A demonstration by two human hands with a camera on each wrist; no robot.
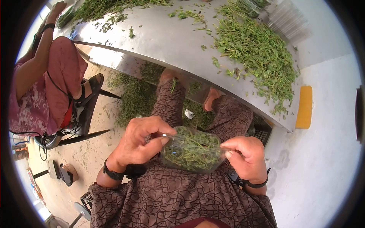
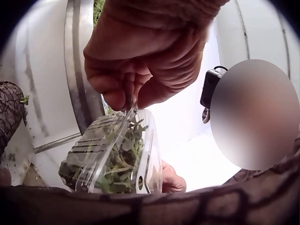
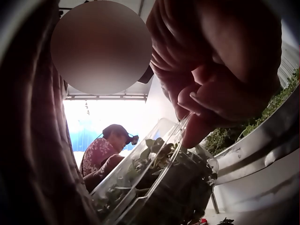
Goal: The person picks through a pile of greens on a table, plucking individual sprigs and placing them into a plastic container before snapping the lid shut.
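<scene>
Over the lap, both hands hold a clear plastic clamshell box (image 1: 193, 150) filled with green leafy sprigs (image 2: 123, 161). The left hand (image 1: 143, 142) pinches the rim at the box's left end between thumb and curled fingers. At the opposite end the right hand (image 1: 245, 155) pinches the rim in the same way. Lid and base meet along the edge at the fingertips, as the left wrist view shows. In the right wrist view, the right hand (image 3: 220, 70) grips the rim of the box (image 3: 154, 173), with leaves pressed close under the plastic.
A metal table (image 1: 167, 38) stands ahead, with a large heap of greens (image 1: 258, 53) at its right and stacked clear boxes (image 1: 289, 21) behind. More greens (image 1: 137, 98) lie on the floor below. Another person (image 1: 42, 87) sits at the left. A yellow container (image 1: 304, 107) is by the wall.
</scene>
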